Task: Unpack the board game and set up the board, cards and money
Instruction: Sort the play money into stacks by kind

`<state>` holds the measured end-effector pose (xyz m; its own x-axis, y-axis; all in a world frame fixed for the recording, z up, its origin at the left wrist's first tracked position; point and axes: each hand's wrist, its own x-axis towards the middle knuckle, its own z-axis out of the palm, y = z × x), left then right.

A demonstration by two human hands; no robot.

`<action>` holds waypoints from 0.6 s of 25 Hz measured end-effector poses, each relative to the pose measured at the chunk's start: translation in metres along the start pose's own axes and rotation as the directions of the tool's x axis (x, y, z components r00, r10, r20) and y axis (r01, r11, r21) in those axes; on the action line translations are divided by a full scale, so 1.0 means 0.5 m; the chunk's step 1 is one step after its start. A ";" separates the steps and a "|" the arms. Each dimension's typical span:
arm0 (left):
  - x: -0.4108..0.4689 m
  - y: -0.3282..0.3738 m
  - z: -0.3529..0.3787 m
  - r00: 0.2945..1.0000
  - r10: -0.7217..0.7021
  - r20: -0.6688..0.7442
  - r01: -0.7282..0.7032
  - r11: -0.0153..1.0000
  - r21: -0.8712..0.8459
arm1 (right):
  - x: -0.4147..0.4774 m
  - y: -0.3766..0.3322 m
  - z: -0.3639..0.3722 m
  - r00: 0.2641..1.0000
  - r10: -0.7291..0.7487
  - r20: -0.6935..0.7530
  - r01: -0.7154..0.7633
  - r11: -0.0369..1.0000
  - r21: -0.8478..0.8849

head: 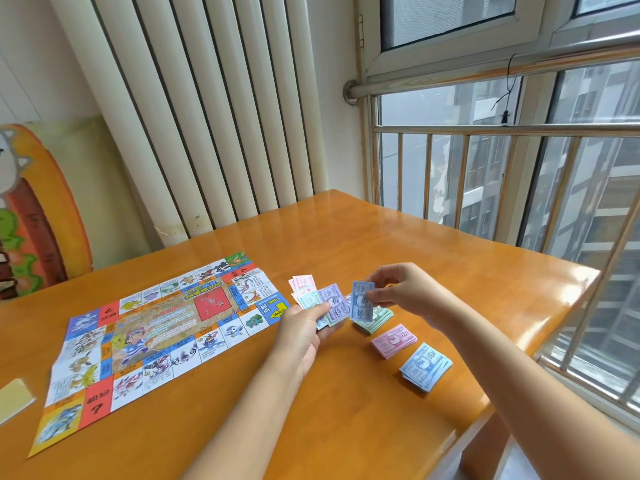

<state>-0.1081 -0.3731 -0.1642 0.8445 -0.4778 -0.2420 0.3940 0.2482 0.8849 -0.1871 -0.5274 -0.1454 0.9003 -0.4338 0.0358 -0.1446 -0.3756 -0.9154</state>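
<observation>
A colourful paper game board [156, 334] lies unfolded on the left half of the wooden table [346, 244]. My left hand [304, 327] holds a fanned bundle of mixed play money [318, 299], pink, green and purple notes. My right hand [405, 289] pinches a single blue 500 note [360, 303] just right of the fan. On the table below my right hand lie three sorted stacks: green notes [375, 320], pink 100 notes [394, 341] and blue 500 notes [426, 367].
A pale card or box corner [14, 398] sits at the table's left edge. A white radiator [207, 116] stands behind the table. A window with a metal railing [502, 150] runs along the right side. A painted orange panel [38, 216] leans at the far left.
</observation>
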 end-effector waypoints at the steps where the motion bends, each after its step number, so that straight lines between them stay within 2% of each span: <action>1: 0.000 0.000 0.000 1.000 -0.006 0.013 0.006 1.000 0.005 | 0.000 0.000 -0.006 1.000 -0.001 0.005 0.001 1.000 0.013; 3: -0.004 0.002 0.004 0.998 -0.018 0.063 0.015 0.999 0.042 | -0.005 0.002 -0.027 0.998 -0.030 0.053 0.028 0.999 0.043; 5: -0.013 0.006 0.010 0.991 -0.047 0.125 0.034 0.994 0.103 | -0.021 0.002 -0.057 0.981 -0.055 0.184 0.051 0.998 0.026; 6: -0.016 0.008 0.013 0.987 -0.064 0.146 0.045 0.990 0.132 | -0.031 -0.001 -0.075 0.961 -0.072 0.267 0.094 0.993 -0.070; 8: -0.025 0.009 0.019 0.981 -0.097 0.170 0.068 0.983 0.169 | -0.057 -0.008 -0.109 0.908 -0.055 0.416 0.211 0.917 -0.339; 10: -0.034 0.006 0.024 0.976 -0.116 0.182 0.080 0.977 0.196 | -0.078 -0.019 -0.126 0.857 0.030 0.515 0.223 0.879 -0.421; 12: -0.039 0.001 0.027 0.975 -0.129 0.179 0.090 0.973 0.210 | -0.089 -0.022 -0.126 0.839 0.078 0.538 0.162 0.909 -0.384; 15: -0.043 -0.005 0.027 0.976 -0.131 0.172 0.095 0.975 0.203 | -0.086 -0.005 -0.118 0.863 0.070 0.501 0.149 0.911 -0.384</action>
<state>-0.1322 -0.3748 -0.1556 0.7107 -0.6438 -0.2835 0.3903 0.0256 0.9204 -0.2496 -0.5560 -0.1211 0.9723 0.0094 -0.2338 -0.1552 -0.7216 -0.6747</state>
